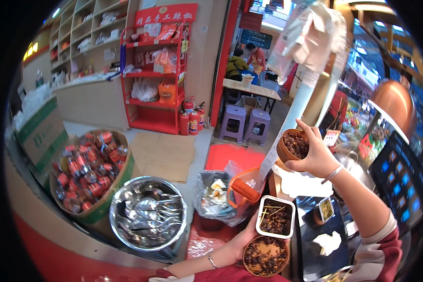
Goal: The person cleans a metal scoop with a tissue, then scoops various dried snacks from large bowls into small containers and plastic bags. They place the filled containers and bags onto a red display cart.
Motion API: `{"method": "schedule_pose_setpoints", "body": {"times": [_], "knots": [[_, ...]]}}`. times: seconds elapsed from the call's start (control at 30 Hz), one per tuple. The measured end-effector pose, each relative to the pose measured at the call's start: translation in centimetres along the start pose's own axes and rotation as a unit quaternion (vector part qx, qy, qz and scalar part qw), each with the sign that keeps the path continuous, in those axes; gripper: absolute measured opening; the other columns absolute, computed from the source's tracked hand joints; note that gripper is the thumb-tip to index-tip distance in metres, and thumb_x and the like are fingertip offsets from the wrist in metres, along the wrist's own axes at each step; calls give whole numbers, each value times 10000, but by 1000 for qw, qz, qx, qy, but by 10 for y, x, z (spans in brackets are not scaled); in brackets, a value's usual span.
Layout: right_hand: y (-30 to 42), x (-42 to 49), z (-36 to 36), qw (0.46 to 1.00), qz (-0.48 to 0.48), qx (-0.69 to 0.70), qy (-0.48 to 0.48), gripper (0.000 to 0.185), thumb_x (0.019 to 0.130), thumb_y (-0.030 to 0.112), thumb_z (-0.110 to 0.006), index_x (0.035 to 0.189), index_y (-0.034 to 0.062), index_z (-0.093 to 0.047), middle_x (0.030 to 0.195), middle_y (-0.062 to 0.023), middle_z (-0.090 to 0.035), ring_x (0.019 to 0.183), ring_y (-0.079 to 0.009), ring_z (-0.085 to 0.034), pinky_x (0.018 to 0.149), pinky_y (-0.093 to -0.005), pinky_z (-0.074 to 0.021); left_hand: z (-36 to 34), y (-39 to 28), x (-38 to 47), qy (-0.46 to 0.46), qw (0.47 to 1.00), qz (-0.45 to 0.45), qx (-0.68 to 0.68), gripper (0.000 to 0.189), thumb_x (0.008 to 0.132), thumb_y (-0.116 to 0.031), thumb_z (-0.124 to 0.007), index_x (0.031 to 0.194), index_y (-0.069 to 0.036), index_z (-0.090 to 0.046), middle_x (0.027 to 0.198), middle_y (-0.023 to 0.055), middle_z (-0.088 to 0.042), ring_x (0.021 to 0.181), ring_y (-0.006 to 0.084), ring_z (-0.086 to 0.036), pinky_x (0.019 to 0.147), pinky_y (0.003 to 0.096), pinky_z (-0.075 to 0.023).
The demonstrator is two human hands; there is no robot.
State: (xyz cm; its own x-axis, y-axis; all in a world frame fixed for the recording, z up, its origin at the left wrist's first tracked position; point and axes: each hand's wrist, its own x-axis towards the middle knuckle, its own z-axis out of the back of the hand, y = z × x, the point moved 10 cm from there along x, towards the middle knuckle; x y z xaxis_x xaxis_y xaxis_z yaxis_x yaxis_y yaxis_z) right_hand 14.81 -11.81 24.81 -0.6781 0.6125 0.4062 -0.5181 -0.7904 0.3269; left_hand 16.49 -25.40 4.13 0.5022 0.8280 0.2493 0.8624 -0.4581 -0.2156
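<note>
In the head view my right hand (pixel 313 153) grips a small round brown bowl (pixel 282 155) of dark, crumbly food, tilted and raised at the upper right. My left hand (pixel 245 239) is at the lower middle, fingers around a white-rimmed rectangular container (pixel 276 216) that holds similar dark food with several thin yellow sticks lying on it. Just below it, close to my left wrist, is another round brown bowl (pixel 266 255) with dark food and a light brown powder on top; whether my left hand also supports this bowl I cannot tell.
A black tray (pixel 317 261) bears crumpled tissue (pixel 328 243) and a small container (pixel 326 209). Leftward are a lined bin (pixel 211 208), an orange bag (pixel 245 190), a steel basin (pixel 114 225) of ladles and a carton (pixel 127 169) of bottles. A screen (pixel 398 179) stands right; people are beyond the doorway.
</note>
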Motion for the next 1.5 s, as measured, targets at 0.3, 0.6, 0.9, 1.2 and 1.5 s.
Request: {"method": "schedule_pose_setpoints", "body": {"times": [0.3,0.6,0.9,1.2,1.5], "knots": [[-31,58,-36,999,38,-10,-1,998,556,252,-772,1402,95,-266,1139,-174,-412,1059,-295,-491,951,-359,-401,29,-45,25,-75,997,-9,-5,659,909,-597,-288,1182,-44,-520,967,125,-647,848,220,-651,738,332,-544],[-20,101,-66,997,74,-6,38,1019,559,276,-795,1409,102,-261,1135,-135,-406,1068,-276,-486,964,-353,-383,25,-99,25,0,997,-76,-17,637,931,-552,-281,1316,-61,-408,1169,178,-570,986,290,-614,835,402,-518],[-13,162,-103,990,129,31,41,1037,564,331,-804,1411,94,-255,1154,-146,-400,1079,-273,-479,970,-358,-376,33,-167,12,12,987,-157,7,637,932,-551,-271,1295,-50,-425,1144,180,-583,982,299,-615,835,399,-520],[-51,260,-176,985,142,50,80,1060,531,299,-817,1406,94,-253,1161,-170,-387,1089,-297,-476,971,-358,-395,65,-253,49,27,984,-176,-30,637,927,-554,-286,1319,-67,-407,1174,171,-568,997,305,-603,859,418,-505],[-186,404,-302,1000,19,7,9,1053,529,351,-782,1408,125,-247,1221,-194,-381,1061,-391,-470,906,-447,-429,141,-386,114,-61,968,-243,-29,665,911,-590,-283,1319,-81,-410,1164,160,-575,986,305,-608,847,412,-513]]}}
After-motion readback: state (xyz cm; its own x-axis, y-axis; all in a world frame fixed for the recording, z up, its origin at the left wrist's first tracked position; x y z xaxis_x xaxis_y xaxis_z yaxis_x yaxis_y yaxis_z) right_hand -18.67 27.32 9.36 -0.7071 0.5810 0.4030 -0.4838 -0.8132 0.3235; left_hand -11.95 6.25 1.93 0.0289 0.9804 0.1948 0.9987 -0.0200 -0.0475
